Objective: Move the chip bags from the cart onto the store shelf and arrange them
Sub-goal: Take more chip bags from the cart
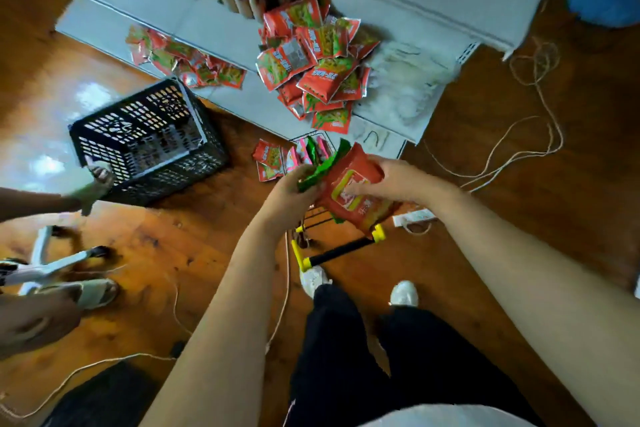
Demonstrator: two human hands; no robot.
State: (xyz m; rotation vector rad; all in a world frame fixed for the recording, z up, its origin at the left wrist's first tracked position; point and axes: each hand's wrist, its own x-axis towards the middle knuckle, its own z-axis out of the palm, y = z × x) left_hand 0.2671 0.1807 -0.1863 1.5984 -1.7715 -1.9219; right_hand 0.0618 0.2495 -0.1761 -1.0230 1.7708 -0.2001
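Wooden floor and white shelf (214, 35): over the cart (341, 248) I am gripping an orange bag (356, 194) in my right hand (398, 180) and green bags (317, 173) in my left hand (294, 191), light, crinkly and slippery, best pinched at the seams.

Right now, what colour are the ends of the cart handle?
Yellow. The cart handle has a black bar with yellow end pieces, seen best in the head view.

Both bare forearms reach forward, left hand (294, 189) and right hand (388, 180) close together, fingers curled.
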